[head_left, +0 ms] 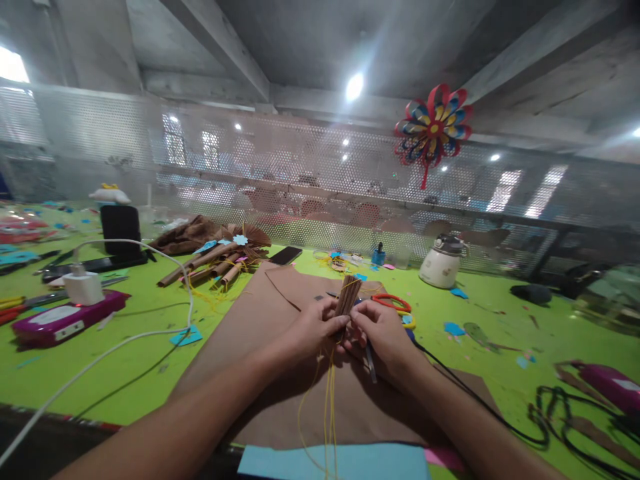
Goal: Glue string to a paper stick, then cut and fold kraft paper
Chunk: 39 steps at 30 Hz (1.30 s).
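Note:
My left hand [320,327] is closed round a narrow bundle of pleated brown paper [349,293], which stands upright between thumb and fingers. At the bundle's lower right edge, my right hand [385,330] pinches; what lies between its fingertips is too small to make out. Several yellow threads [327,400] hang from between the hands down towards me. A slim grey tool [371,363] sticks out below the right hand, and its other end is hidden. Both hands are above a large sheet of brown paper [225,353]. Scissors with red-orange handles [393,303] lie just beyond the right hand.
Rolled and pleated brown paper pieces [220,263] lie at back left, near a phone [286,255]. A purple power strip [70,320] with a white charger and cable is left. A white kettle-like pot [441,261] stands at back right. Black cable [560,407] coils at right.

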Motion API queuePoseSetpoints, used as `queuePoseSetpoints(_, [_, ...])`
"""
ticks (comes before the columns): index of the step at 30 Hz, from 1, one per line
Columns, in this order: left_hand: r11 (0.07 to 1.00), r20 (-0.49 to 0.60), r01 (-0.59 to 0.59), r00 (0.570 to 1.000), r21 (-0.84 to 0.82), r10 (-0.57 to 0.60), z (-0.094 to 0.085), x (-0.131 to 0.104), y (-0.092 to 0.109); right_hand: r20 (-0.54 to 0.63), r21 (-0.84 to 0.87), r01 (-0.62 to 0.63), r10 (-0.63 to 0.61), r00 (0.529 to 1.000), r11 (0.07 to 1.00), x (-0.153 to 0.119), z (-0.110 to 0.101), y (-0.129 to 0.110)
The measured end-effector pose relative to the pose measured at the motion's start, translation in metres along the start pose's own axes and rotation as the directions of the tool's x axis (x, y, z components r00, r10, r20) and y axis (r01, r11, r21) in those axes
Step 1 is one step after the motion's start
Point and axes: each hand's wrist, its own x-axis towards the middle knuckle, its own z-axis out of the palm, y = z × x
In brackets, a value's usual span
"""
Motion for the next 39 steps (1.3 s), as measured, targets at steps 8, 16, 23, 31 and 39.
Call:
queuePoseSetpoints(8, [0.998, 0.012, 0.055, 0.998, -0.03, -0.055, 0.004, -0.004, 0.01, -0.017, 0.012, -0.005, 0.005, 1.0, 1.0, -0.001, -0.001, -0.002])
queuePoseSetpoints(16, [0.996, 0.024, 0.088, 0.996, 0.012, -0.088, 0.006, -0.007, 0.023, 0.007, 0.031, -0.014, 0.014, 1.0, 0.999, 0.0, -0.002, -0.003])
queuePoseSetpoints(23, [0.995, 0.029, 0.098, 0.995, 0.02, -0.098, 0.008, -0.007, 0.025, 0.001, 0.027, -0.014, 0.014, 1.0, 1.0, 0.0, -0.003, -0.006])
queuePoseSetpoints(31, [0.983, 0.068, 0.176, 0.983, -0.049, -0.172, 0.008, -0.009, 0.017, 0.05, 0.048, -0.006, 0.003, 0.999, 0.999, 0.002, -0.002, -0.002])
queuePoseSetpoints(39, [0.975, 0.045, 0.215, 0.976, -0.05, -0.212, 0.006, -0.009, 0.019, 0.062, 0.065, -0.002, -0.002, 0.998, 0.998, 0.004, -0.002, 0.001])
